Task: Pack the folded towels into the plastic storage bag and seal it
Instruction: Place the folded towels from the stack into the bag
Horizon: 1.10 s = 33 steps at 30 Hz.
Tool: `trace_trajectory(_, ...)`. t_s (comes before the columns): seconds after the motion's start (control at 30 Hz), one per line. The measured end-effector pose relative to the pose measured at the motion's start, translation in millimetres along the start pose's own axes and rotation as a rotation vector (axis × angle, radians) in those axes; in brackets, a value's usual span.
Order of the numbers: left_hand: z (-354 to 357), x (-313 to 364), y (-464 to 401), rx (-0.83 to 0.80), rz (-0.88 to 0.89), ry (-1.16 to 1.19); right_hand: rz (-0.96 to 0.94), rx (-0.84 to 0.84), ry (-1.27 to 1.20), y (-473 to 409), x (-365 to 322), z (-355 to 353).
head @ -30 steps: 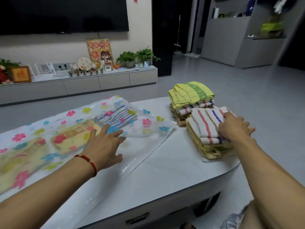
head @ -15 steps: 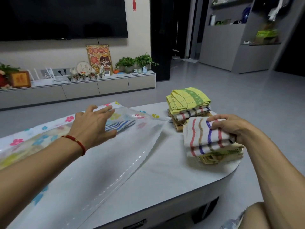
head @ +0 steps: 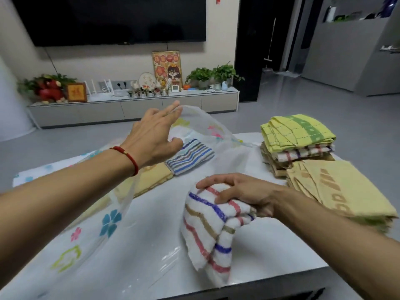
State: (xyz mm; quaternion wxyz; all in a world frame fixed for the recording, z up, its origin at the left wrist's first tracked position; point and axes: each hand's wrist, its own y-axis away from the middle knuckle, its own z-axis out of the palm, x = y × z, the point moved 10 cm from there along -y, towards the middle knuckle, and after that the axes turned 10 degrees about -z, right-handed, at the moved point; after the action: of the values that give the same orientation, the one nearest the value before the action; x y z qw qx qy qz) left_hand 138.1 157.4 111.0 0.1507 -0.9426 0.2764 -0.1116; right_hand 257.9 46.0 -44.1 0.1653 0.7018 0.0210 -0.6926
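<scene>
My left hand (head: 154, 137) lifts the top sheet of the clear flower-printed storage bag (head: 91, 230), holding its mouth open above the table. Inside the bag lie a blue-striped towel (head: 190, 155) and a yellow towel (head: 151, 180). My right hand (head: 244, 192) grips a folded white towel with red, blue and brown stripes (head: 212, 230), held just above the table in front of the bag's mouth. To the right sit two piles of folded towels: one topped by a beige towel (head: 337, 187), the other by a yellow-green checked towel (head: 296, 131).
The work goes on at a white low table (head: 270, 252) whose front edge runs close below the hanging towel. Beyond it are grey floor, a long TV cabinet (head: 134, 107) with plants and ornaments, and a large dark screen on the wall.
My right hand has carried the striped towel off the near pile, leftward toward the bag. My left hand has raised the bag's top sheet higher, opening the mouth wider.
</scene>
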Motion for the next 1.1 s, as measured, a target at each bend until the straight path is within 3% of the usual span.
trace_trajectory(0.17,-22,-8,-9,0.109,0.019,0.115,-0.116,0.165,-0.203,-133,-4,10)
trace_trajectory(0.27,-34,-13,-14,0.16,0.037,0.148,-0.312,0.463,-0.306,-192,-19,-36)
trace_trajectory(0.33,-37,-17,-15,0.166,0.031,0.169,-0.369,0.711,-0.083,-209,-13,-76)
trace_trajectory(0.43,-37,-18,-15,0.169,0.044,0.175,-0.197,0.843,0.145,-222,26,-93)
trace_trajectory(0.63,-27,-17,-12,0.141,0.05,0.161,-0.196,0.982,0.226,-218,27,-97)
trace_trajectory(0.77,-22,-17,-7,0.121,0.046,0.147,-0.064,1.134,0.276,-193,36,-93)
trace_trajectory(0.83,-17,-12,-3,0.078,0.06,0.131,-0.05,1.11,0.227,-192,43,-87)
trace_trajectory(1.0,-2,-3,11,-0.045,0.051,0.134,-0.12,0.801,0.061,-209,32,-83)
trace_trajectory(1.1,7,-2,19,-0.108,0.019,0.126,-0.064,0.661,0.318,-185,20,-83)
